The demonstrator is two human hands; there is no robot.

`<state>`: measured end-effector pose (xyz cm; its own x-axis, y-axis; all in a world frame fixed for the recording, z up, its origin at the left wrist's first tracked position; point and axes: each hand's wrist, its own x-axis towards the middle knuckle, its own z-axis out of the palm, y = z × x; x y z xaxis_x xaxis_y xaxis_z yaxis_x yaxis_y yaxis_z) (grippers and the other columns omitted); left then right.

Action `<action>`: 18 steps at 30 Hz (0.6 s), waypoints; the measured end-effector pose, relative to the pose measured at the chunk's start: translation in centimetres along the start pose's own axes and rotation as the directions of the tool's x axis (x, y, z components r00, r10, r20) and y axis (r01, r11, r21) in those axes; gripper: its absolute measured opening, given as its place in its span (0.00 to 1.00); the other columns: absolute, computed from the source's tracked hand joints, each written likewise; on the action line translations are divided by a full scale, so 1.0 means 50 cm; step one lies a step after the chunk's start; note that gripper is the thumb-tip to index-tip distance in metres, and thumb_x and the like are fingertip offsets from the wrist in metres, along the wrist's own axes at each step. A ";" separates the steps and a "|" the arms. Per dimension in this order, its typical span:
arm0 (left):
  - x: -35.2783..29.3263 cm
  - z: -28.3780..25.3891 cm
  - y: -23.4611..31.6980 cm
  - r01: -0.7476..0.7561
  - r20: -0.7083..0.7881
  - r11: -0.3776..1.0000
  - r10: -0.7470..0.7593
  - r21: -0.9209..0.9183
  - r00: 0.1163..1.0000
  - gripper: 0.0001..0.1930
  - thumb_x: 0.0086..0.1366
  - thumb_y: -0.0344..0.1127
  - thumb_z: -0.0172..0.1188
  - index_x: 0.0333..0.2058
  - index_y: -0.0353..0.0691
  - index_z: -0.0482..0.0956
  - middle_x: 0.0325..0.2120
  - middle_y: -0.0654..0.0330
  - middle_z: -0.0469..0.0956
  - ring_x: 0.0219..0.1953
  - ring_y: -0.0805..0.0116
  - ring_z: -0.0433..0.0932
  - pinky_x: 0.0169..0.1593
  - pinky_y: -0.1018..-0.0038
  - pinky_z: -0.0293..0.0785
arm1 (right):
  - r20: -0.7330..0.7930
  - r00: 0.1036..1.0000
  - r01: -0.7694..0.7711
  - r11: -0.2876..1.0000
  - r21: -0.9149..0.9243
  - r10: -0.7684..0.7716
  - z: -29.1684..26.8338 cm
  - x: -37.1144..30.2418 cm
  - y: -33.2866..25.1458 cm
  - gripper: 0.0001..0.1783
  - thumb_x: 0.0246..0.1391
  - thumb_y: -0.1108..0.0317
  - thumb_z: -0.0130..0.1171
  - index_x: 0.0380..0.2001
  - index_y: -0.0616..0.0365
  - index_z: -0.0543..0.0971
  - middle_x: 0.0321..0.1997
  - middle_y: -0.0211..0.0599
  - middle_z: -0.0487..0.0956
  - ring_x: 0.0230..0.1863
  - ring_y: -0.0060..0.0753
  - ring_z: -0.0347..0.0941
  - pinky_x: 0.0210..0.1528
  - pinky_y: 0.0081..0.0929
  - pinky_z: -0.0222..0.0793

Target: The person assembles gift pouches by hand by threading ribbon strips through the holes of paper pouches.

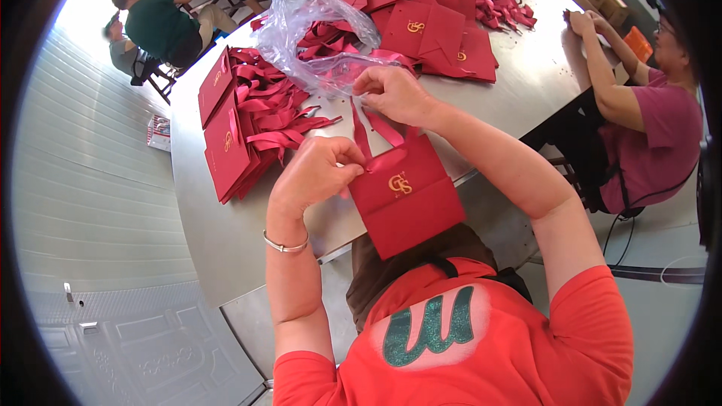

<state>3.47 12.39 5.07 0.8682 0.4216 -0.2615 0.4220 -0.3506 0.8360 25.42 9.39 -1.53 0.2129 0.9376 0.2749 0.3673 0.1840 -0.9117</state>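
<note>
A flat red paper bag [410,207] with a gold emblem hangs over the near edge of the metal table [218,233]. My left hand [320,169] pinches the bag's top edge at its left side, where a red ribbon [376,131] enters it. My right hand [391,94] is raised a little farther back and grips the upper end of that ribbon, which runs down to the bag.
A stack of finished red bags with ribbon handles [241,124] lies to the left. A clear plastic bag [316,34] of ribbons sits behind my hands, with flat red bags [429,26] beyond. A person in a maroon shirt [654,135] works at the right; others sit far left.
</note>
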 end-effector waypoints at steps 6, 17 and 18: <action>0.008 -0.010 -0.011 0.104 -0.195 0.991 -0.086 0.086 0.977 0.04 0.58 0.24 0.60 0.32 0.31 0.81 0.20 0.62 0.79 0.17 0.78 0.77 0.20 0.81 0.69 | -0.011 0.997 0.069 0.942 -0.328 -0.076 -0.012 -0.034 -0.032 0.12 0.50 0.73 0.61 0.40 0.62 0.81 0.36 0.39 0.83 0.36 0.26 0.79 0.40 0.26 0.74; 0.018 -0.007 -0.031 0.024 -0.087 1.000 -0.024 0.001 0.996 0.04 0.58 0.26 0.62 0.32 0.33 0.83 0.20 0.65 0.79 0.16 0.80 0.76 0.20 0.81 0.69 | 0.220 0.936 0.348 0.805 -0.480 -0.273 0.029 -0.127 -0.068 0.06 0.49 0.71 0.57 0.29 0.58 0.82 0.36 0.41 0.80 0.39 0.47 0.77 0.41 0.40 0.73; 0.020 -0.008 -0.035 0.036 -0.144 0.999 -0.033 0.014 0.989 0.05 0.58 0.28 0.63 0.30 0.31 0.80 0.19 0.63 0.79 0.15 0.77 0.76 0.19 0.79 0.69 | 0.209 0.944 0.326 0.808 -0.491 -0.254 0.029 -0.129 -0.071 0.06 0.49 0.71 0.56 0.29 0.58 0.82 0.35 0.41 0.80 0.39 0.48 0.77 0.41 0.39 0.73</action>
<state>3.47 13.76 3.53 0.8071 0.5491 -0.2172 0.4564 -0.3467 0.8195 21.44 3.13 -0.51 -0.0815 0.9003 0.4277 0.8109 0.3094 -0.4967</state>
